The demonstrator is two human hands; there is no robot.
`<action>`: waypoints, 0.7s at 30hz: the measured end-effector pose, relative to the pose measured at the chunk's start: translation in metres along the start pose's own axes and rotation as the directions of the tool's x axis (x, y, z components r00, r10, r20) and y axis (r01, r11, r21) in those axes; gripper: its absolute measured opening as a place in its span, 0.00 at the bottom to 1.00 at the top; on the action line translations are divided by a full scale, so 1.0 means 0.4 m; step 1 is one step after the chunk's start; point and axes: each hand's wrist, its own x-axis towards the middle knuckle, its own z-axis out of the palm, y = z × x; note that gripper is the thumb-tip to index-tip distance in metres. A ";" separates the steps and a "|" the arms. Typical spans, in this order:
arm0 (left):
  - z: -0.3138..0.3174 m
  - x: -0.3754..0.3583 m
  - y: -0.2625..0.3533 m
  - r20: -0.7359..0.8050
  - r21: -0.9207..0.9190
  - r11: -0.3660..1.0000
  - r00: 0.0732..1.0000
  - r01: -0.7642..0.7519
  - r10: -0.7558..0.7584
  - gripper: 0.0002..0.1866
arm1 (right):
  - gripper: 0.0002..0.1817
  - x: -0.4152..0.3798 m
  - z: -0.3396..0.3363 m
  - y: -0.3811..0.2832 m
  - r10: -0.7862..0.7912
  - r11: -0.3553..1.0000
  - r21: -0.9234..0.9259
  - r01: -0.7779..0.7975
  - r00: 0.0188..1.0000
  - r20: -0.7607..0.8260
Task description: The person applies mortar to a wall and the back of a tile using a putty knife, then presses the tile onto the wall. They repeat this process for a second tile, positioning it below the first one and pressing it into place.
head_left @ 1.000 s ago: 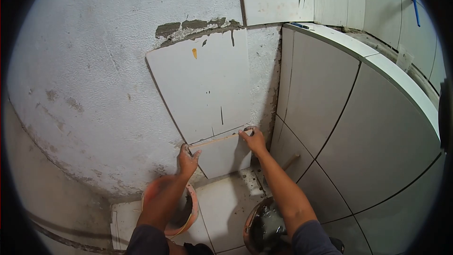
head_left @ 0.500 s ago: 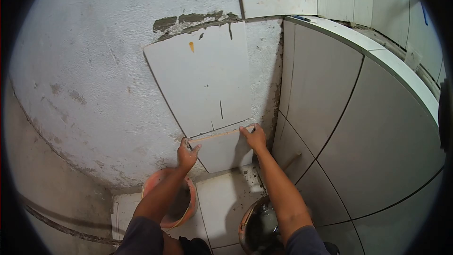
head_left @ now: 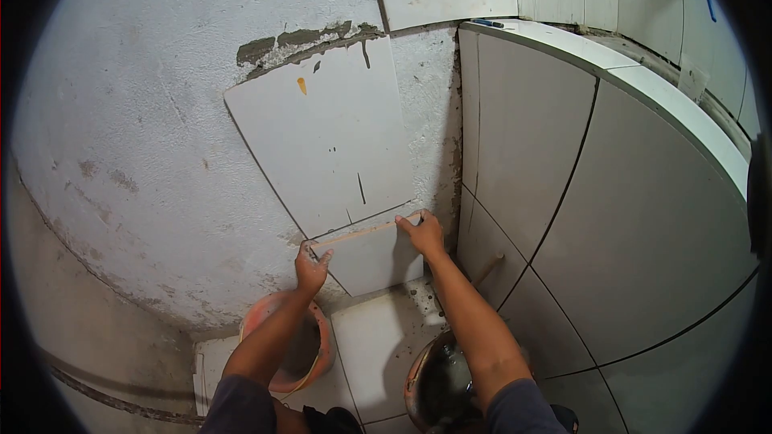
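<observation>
A small white wall tile (head_left: 366, 264) stands against the wall's foot, its top edge showing a tan rim. My left hand (head_left: 312, 268) grips its upper left corner, thumb on the front face. At the upper right corner my right hand (head_left: 423, 234) pinches the edge between thumb and fingers. Just above is a larger white tile (head_left: 330, 133) on the wall, with dark streaks and an orange smear. A narrow gap runs between the two tiles, wider toward the right. What lies behind the small tile is hidden.
An orange bucket (head_left: 328, 343) stands on the floor beneath my left forearm. Another bucket (head_left: 416, 370) with dark wet contents is by my right forearm. A tiled partition (head_left: 531, 153) rises on the right, with a short pipe (head_left: 488, 270) jutting near its base. Grey mortar (head_left: 299, 38) borders the large tile's top.
The view has shifted slightly, moving the wall and large tile leftward in the picture. Both hands keep their hold on the small tile, which shows no clear movement against the wall.
</observation>
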 end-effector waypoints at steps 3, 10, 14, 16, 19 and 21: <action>-0.025 -0.004 0.032 0.100 -0.029 0.999 0.994 0.045 -0.042 0.16 | 0.35 0.009 -0.016 0.023 0.003 0.996 -0.084 0.002 0.998 0.068; -0.068 -0.010 0.083 0.289 0.074 0.995 0.954 0.063 -0.082 0.17 | 0.45 -0.002 -0.067 0.024 0.050 0.988 -0.152 -0.008 0.960 0.275; -0.088 -0.003 0.070 0.391 0.184 0.980 0.910 0.071 -0.139 0.19 | 0.46 -0.051 -0.056 0.036 0.099 0.984 0.134 -0.120 0.983 0.156; -0.090 0.000 0.071 0.424 0.154 0.985 0.895 0.081 -0.140 0.19 | 0.56 -0.102 -0.075 -0.006 0.478 0.556 0.615 -0.559 0.821 0.313; -0.098 -0.001 0.074 0.470 0.193 0.981 0.875 0.029 -0.118 0.17 | 0.56 -0.164 -0.047 -0.021 0.491 0.433 0.619 -0.655 0.747 0.448; -0.101 -0.012 0.065 0.486 0.153 0.987 0.867 0.042 -0.112 0.17 | 0.56 -0.183 -0.029 -0.028 0.483 0.337 0.614 -0.713 0.691 0.537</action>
